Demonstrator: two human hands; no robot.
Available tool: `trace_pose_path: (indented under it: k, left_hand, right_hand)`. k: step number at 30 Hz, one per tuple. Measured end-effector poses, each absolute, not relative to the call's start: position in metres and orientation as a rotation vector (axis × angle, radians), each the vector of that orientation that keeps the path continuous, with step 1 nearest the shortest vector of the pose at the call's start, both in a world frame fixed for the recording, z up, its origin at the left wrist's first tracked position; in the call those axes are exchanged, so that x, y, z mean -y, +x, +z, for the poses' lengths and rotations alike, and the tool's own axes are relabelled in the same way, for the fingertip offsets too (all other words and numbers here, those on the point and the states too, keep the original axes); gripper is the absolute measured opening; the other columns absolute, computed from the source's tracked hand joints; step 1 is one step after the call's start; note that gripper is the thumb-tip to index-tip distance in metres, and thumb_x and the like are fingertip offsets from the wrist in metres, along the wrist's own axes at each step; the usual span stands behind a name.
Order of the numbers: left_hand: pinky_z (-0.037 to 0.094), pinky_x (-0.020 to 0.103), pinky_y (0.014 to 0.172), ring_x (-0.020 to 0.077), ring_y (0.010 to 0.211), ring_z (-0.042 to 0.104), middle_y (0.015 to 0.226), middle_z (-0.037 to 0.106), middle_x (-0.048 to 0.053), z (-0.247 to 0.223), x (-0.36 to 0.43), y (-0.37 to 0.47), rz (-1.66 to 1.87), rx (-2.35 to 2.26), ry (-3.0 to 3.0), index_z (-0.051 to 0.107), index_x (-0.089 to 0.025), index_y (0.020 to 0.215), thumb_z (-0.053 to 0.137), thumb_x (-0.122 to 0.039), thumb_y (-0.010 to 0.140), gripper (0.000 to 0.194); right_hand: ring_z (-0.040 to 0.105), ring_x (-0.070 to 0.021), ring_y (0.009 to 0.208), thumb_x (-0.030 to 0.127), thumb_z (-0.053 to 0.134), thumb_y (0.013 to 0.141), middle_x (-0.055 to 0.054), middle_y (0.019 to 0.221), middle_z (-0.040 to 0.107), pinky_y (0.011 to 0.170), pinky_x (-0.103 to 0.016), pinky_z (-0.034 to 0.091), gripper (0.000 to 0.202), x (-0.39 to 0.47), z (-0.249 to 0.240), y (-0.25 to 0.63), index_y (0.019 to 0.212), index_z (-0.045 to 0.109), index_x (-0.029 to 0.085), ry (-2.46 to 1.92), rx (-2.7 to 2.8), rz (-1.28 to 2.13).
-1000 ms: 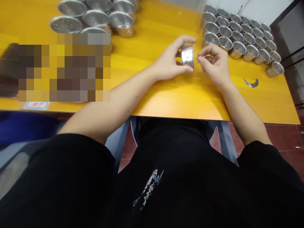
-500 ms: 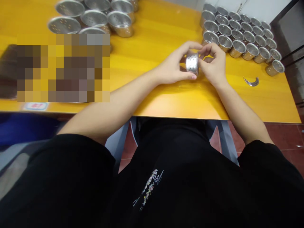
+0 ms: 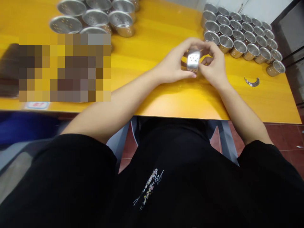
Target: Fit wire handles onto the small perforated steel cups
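Observation:
A shiny perforated metal cup [image 3: 193,60] is held on its side above the table, between my two hands. My left hand [image 3: 177,63] is closed around it, thumb under the near side and fingers over the far side. Against the cup's right end, my right hand [image 3: 213,61] has its thumb and curled fingers closed on the edge. Whether those fingertips also pinch some small part cannot be seen. To the right of my right hand lies a small curved bundle of thin metal pieces [image 3: 252,82] on the yellow table [image 3: 166,101].
Rows of upright perforated cups [image 3: 238,49] stand at the back right, with one cup [image 3: 275,68] at their near right end. More cups [image 3: 95,19] stand at the back left. A pixelated patch hides part of the left side, beside a dark object [image 3: 9,71].
The cup has turned slightly in my hands, so more holes show on its facing side. My right fingers have shifted a little at its edge. My arms stay nearly in place.

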State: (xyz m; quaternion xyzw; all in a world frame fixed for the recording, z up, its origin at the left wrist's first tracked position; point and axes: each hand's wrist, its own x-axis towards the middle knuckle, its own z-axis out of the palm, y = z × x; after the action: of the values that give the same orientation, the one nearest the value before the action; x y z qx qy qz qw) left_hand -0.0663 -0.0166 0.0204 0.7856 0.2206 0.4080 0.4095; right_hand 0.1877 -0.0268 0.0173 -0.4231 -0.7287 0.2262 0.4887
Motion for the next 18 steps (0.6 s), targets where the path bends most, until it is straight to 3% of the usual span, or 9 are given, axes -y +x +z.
trace_pose_path:
  k: [2,5,9,12,14,18]
  left_hand:
    - [0.076,0.064,0.112,0.0527,0.161,0.075,0.167,0.082,0.007,0.017,0.013,-0.066,1.071,-0.586,1.962,0.078,-0.055,0.169,0.107,-0.046,0.073,0.101]
    - [0.077,0.068,0.108,0.0517,0.155,0.076,0.153,0.086,0.005,0.011,0.006,-0.066,1.103,-0.632,1.926,0.076,-0.061,0.169,0.106,-0.051,0.071,0.103]
    - [0.077,0.070,0.106,0.0508,0.151,0.077,0.145,0.087,0.005,0.008,0.004,-0.067,1.093,-0.652,1.905,0.074,-0.061,0.169,0.105,-0.054,0.072,0.102]
    - [0.078,0.065,0.104,0.0472,0.147,0.075,0.162,0.083,0.006,0.009,0.008,-0.069,1.105,-0.650,1.899,0.072,-0.053,0.169,0.107,-0.051,0.073,0.102]
    - [0.078,0.063,0.102,0.0445,0.143,0.075,0.170,0.079,0.005,0.009,0.008,-0.070,1.096,-0.646,1.895,0.071,-0.051,0.167,0.109,-0.051,0.074,0.101]
    - [0.076,0.065,0.096,0.0482,0.140,0.080,0.161,0.082,0.004,0.010,0.005,-0.071,1.082,-0.677,1.886,0.075,-0.059,0.164,0.107,-0.058,0.073,0.096]
  right_hand:
    - [0.082,-0.0296,0.116,0.051,0.107,0.098,-0.009,0.136,0.084,0.073,-0.039,0.065,0.048,0.029,0.019,0.184,0.129,0.077,0.031,-0.959,1.727,0.501]
    - [0.082,-0.0316,0.116,0.062,0.100,0.107,-0.011,0.128,0.083,0.077,-0.042,0.067,0.038,0.035,0.023,0.179,0.117,0.081,0.031,-0.910,1.720,0.422]
    - [0.077,-0.0304,0.097,0.093,0.087,0.111,-0.010,0.110,0.076,0.079,-0.047,0.069,0.063,0.042,0.025,0.175,0.102,0.076,0.031,-1.038,1.807,0.530]
    - [0.075,-0.0302,0.094,0.111,0.072,0.109,-0.007,0.094,0.067,0.086,-0.048,0.072,0.082,0.043,0.024,0.176,0.095,0.069,0.031,-1.074,1.934,0.666]
    - [0.072,-0.0280,0.087,0.116,0.062,0.111,-0.005,0.085,0.061,0.087,-0.047,0.072,0.088,0.042,0.022,0.178,0.092,0.065,0.030,-1.054,2.002,0.716]
    - [0.068,-0.0260,0.079,0.116,0.054,0.114,-0.003,0.076,0.059,0.086,-0.047,0.072,0.091,0.042,0.022,0.182,0.087,0.062,0.030,-1.039,2.051,0.738]
